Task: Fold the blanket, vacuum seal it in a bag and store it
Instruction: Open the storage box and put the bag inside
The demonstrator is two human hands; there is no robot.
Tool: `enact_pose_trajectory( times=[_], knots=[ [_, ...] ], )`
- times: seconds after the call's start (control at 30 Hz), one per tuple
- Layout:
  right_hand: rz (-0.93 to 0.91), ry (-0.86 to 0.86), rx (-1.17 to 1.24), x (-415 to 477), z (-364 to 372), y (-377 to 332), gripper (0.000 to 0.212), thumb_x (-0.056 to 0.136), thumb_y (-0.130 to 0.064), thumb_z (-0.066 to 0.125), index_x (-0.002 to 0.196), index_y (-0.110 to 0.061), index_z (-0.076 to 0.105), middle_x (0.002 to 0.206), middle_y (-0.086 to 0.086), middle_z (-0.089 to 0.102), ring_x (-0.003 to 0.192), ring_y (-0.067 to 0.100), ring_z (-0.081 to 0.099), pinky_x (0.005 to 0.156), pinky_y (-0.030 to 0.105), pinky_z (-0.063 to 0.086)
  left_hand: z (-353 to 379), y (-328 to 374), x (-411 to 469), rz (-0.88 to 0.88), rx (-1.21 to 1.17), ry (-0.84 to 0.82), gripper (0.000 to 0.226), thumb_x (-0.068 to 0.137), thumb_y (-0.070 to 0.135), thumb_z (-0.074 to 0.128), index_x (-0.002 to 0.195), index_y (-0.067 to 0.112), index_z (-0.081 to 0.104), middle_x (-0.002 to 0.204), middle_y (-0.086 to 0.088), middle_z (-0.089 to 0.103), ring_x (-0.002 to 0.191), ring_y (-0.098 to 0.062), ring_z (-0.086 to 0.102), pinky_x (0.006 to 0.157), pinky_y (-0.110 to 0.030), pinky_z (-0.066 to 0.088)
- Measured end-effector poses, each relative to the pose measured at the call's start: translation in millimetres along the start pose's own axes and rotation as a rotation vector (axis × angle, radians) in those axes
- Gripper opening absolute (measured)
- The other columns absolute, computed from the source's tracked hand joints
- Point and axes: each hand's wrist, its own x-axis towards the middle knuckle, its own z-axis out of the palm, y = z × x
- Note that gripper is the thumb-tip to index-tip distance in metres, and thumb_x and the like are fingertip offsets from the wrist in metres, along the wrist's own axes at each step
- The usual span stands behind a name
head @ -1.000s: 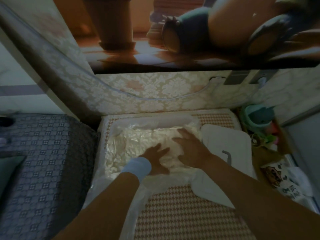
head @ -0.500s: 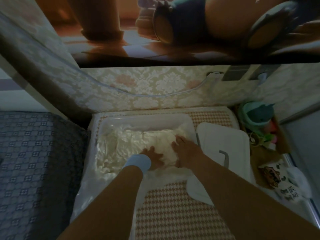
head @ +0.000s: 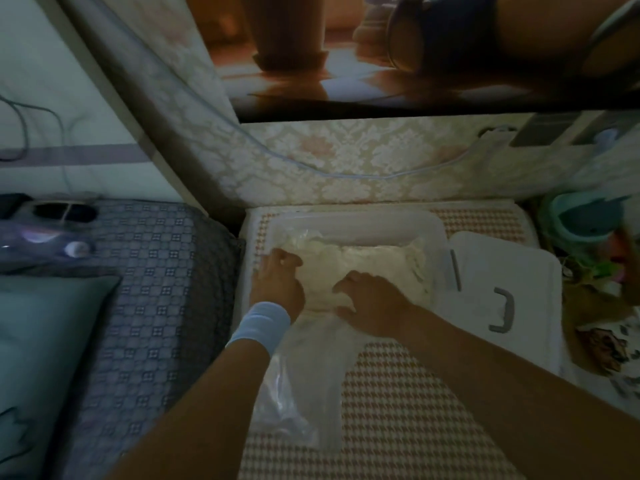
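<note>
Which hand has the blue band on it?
The left hand: a pale blue wristband wraps its wrist, while the right hand has a bare wrist.

1. Far wall: pale damask wallpaper (head: 363,157), a thin cable (head: 381,177) sagging across it, a large dark picture (head: 415,64) above.
2. Left: a grey checked cover (head: 156,278), a teal pillow (head: 45,341) at its near end.
3. Dim light throughout.

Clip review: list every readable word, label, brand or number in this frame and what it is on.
None can be read.
The printed bag at the right edge carries dark marks, too blurred to read.
The storage box, its lid and the vacuum bag show no print.
</note>
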Motion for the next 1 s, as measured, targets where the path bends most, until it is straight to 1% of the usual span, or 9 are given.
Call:
enact_pose_trajectory(
  times=[0.07, 0.2, 0.3, 0.43, 0.53, 0.63, 0.73, 0.83, 1.0],
  knots=[
    [-0.041, -0.054, 0.061, -10.1, 8.1, -28.9, 0.069, 0.087, -0.069, 0.053, 0.142, -0.028, 0.046, 0.137, 0.0, 0.047, 0.124, 0.023, 0.049, 0.104, 0.04, 0.04, -10.5, -18.4, -15.5, -0.186, 0.075, 0.07, 0.045, 0.082, 0.019, 0.059, 0.125, 0.022, 0.046, 0.132, -0.005, 0.036, 0.124, -0.029, 0.037, 0.097, -0.044, 0.04],
    [-0.083, -0.128, -0.014, -29.7, 22.7, -52.6, 0.096, 0.077, -0.083, 0.049, 0.154, -0.036, 0.016, 0.159, 0.003, 0.022, 0.143, 0.026, 0.028, 0.117, 0.048, 0.023, -22.1, -44.6, -35.5, -0.707, -0.227, -0.332, 0.09, 0.086, 0.043, 0.063, 0.151, 0.009, 0.01, 0.15, -0.018, 0.027, 0.132, -0.038, 0.038, 0.1, -0.045, 0.04],
    [-0.077, -0.14, 0.027, -46.8, 30.0, -51.5, 0.103, 0.077, -0.082, 0.051, 0.156, -0.037, 0.002, 0.166, 0.001, -0.003, 0.152, 0.022, 0.002, 0.123, 0.047, 0.007, -14.9, -54.5, -48.3, -0.652, -0.508, -0.668, 0.072, 0.093, 0.041, 0.057, 0.148, 0.005, 0.027, 0.15, -0.016, 0.034, 0.133, -0.031, 0.04, 0.106, -0.038, 0.036],
    [-0.041, -0.09, -0.053, -64.5, 33.5, -51.5, 0.103, 0.08, -0.081, 0.048, 0.157, -0.036, -0.003, 0.165, -0.001, -0.014, 0.151, 0.018, -0.015, 0.123, 0.048, -0.002, -17.7, -60.0, -54.8, -0.702, -0.685, -0.641, 0.078, 0.082, 0.041, 0.072, 0.14, 0.001, 0.041, 0.132, -0.018, 0.053, 0.111, -0.031, 0.057, 0.086, -0.037, 0.051],
    [0.065, 0.086, 0.075, -74.1, 23.6, -55.6, 0.089, 0.082, -0.072, 0.056, 0.154, -0.03, 0.022, 0.161, 0.002, 0.019, 0.148, 0.022, 0.019, 0.118, 0.044, 0.024, -34.8, -50.8, -53.0, -0.73, -0.988, -0.691, 0.073, 0.075, 0.038, 0.078, 0.133, 0.003, 0.051, 0.119, -0.022, 0.062, 0.105, -0.04, 0.062, 0.076, -0.045, 0.056],
    [0.347, 0.378, 0.17, -79.0, 9.3, -56.9, 0.047, 0.089, -0.061, 0.055, 0.114, -0.021, 0.054, 0.115, -0.001, 0.057, 0.102, 0.019, 0.057, 0.082, 0.034, 0.049, -57.3, -34.1, -48.5, -0.727, -1.448, -0.68, 0.071, 0.082, 0.037, 0.07, 0.138, 0.006, 0.043, 0.112, -0.024, 0.062, 0.093, -0.039, 0.065, 0.086, -0.054, 0.052],
    [0.817, 0.072, 0.486, -88.4, -5.2, -45.1, 0.056, 0.101, -0.051, 0.03, 0.085, -0.01, 0.064, 0.093, 0.012, 0.074, 0.089, 0.033, 0.07, 0.074, 0.033, 0.053, -71.0, -16.2, -39.8, -0.734, -1.655, -0.622, 0.061, 0.097, 0.034, 0.053, 0.148, 0.024, 0.021, 0.137, -0.029, 0.044, 0.096, -0.041, 0.066, 0.086, -0.055, 0.051],
    [0.806, -0.383, 0.899, -98.6, -13.2, -41.4, 0.036, 0.096, -0.029, 0.048, 0.089, -0.004, 0.074, 0.093, 0.011, 0.077, 0.098, 0.032, 0.072, 0.083, 0.036, 0.056, -55.9, -1.0, -30.5, -0.547, -1.341, -0.7, 0.026, 0.102, 0.018, 0.039, 0.126, 0.011, 0.047, 0.125, -0.013, 0.051, 0.11, -0.028, 0.06, 0.094, -0.037, 0.047],
    [0.268, -0.044, 1.031, -67.8, -5.9, -60.9, 0.048, 0.09, -0.019, 0.071, 0.135, -0.024, 0.059, 0.141, -0.01, 0.053, 0.132, 0.01, 0.05, 0.111, 0.033, 0.041, -26.2, 7.9, -8.3, 0.032, -0.541, -0.661, 0.053, 0.096, 0.002, 0.048, 0.146, 0.019, 0.037, 0.136, -0.004, 0.048, 0.12, -0.022, 0.052, 0.088, -0.017, 0.044]
  ],
)
